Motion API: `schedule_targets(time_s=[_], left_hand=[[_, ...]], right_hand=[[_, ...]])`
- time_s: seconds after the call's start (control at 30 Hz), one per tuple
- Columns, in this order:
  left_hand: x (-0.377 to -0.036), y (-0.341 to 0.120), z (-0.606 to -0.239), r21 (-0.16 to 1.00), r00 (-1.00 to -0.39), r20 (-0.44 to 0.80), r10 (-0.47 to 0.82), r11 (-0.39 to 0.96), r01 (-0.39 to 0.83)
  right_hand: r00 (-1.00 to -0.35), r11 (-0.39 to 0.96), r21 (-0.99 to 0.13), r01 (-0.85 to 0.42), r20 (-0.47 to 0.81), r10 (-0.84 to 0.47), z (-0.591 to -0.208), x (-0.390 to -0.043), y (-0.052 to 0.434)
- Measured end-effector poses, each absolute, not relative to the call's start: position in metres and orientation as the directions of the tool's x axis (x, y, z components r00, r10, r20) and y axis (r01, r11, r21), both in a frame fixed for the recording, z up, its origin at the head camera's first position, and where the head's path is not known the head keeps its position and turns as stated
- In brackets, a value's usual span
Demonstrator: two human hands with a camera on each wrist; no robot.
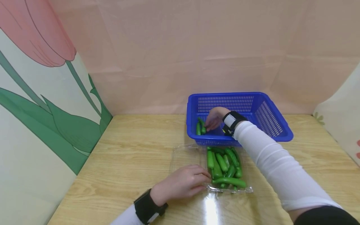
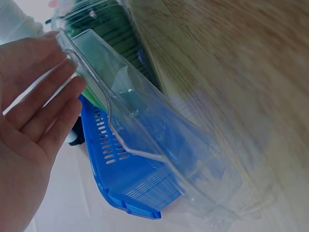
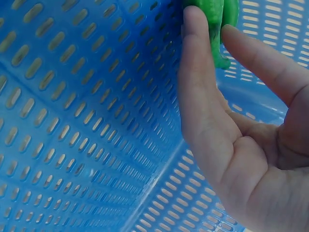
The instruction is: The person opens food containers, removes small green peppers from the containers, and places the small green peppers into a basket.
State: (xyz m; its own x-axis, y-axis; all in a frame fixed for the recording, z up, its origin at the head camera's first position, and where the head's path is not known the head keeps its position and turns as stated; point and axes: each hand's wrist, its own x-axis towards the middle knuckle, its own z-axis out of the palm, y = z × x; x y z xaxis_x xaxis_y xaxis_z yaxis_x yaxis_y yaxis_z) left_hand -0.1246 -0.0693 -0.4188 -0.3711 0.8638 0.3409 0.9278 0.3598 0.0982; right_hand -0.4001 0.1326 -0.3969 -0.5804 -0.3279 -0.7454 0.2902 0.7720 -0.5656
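At frame centre, our right hand point(image 1: 215, 118) pinched a green pepper point(image 3: 218, 19) inside the blue basket point(image 1: 277, 125); our left hand point(image 1: 184, 182), fingers relaxed, steadied the clear tray point(image 1: 185, 156).

The scene is lit evenly and brightly from above. A white glare is seen on the table point(image 1: 209, 207) at the lower centre of the head view. The left wrist view is blurred, mostly at the right. Soft shadows are cast only.
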Motion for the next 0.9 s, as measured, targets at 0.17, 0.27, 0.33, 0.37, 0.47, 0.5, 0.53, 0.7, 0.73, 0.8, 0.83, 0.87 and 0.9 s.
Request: schedule_targets(time_s=[0.17, 0.27, 0.33, 0.37, 0.47, 0.5, 0.53, 0.7, 0.73, 0.8, 0.83, 0.87, 0.9], left_hand=[[-0.124, -0.070, -0.418, 0.093, -0.367, 0.342, 0.865, 0.358, 0.929], [-0.124, -0.070, -0.418, 0.093, -0.369, 0.340, 0.865, 0.360, 0.928], [-0.124, -0.070, -0.419, 0.092, -0.370, 0.339, 0.865, 0.360, 0.928], [-0.124, -0.070, -0.419, 0.093, -0.369, 0.339, 0.866, 0.359, 0.929], [-0.124, -0.069, -0.420, 0.091, -0.366, 0.336, 0.868, 0.357, 0.930], [-0.124, -0.069, -0.420, 0.091, -0.366, 0.335, 0.868, 0.357, 0.930], [-0.124, -0.069, -0.420, 0.091, -0.366, 0.334, 0.868, 0.357, 0.930], [-0.125, -0.068, -0.420, 0.088, -0.364, 0.332, 0.870, 0.355, 0.931], [-0.125, -0.067, -0.420, 0.087, -0.362, 0.333, 0.871, 0.354, 0.931], [-0.125, -0.067, -0.420, 0.080, -0.355, 0.337, 0.872, 0.350, 0.933], [-0.126, -0.067, -0.420, 0.076, -0.353, 0.338, 0.872, 0.348, 0.934], [-0.126, -0.067, -0.420, 0.074, -0.351, 0.340, 0.873, 0.347, 0.935], [-0.126, -0.067, -0.420, 0.072, -0.348, 0.341, 0.873, 0.345, 0.936]], right_hand=[[-0.573, 0.762, -0.581, 0.285, -0.741, -0.350, -0.397, -0.401, 0.134], [-0.574, 0.760, -0.590, 0.274, -0.734, -0.363, -0.397, -0.401, 0.134], [-0.575, 0.756, -0.596, 0.270, -0.730, -0.370, -0.397, -0.400, 0.134], [-0.576, 0.755, -0.597, 0.269, -0.729, -0.371, -0.396, -0.400, 0.134], [-0.576, 0.753, -0.601, 0.268, -0.726, -0.374, -0.396, -0.399, 0.136], [-0.575, 0.752, -0.602, 0.267, -0.726, -0.377, -0.396, -0.398, 0.136], [-0.575, 0.752, -0.602, 0.269, -0.727, -0.376, -0.396, -0.397, 0.137], [-0.566, 0.747, -0.598, 0.291, -0.737, -0.370, -0.393, -0.395, 0.138], [-0.563, 0.748, -0.597, 0.291, -0.738, -0.371, -0.392, -0.395, 0.138], [-0.565, 0.754, -0.592, 0.285, -0.739, -0.367, -0.389, -0.394, 0.139], [-0.566, 0.760, -0.587, 0.280, -0.740, -0.363, -0.387, -0.394, 0.140], [-0.567, 0.766, -0.583, 0.270, -0.739, -0.363, -0.385, -0.394, 0.140], [-0.571, 0.773, -0.579, 0.259, -0.737, -0.361, -0.383, -0.394, 0.141]])
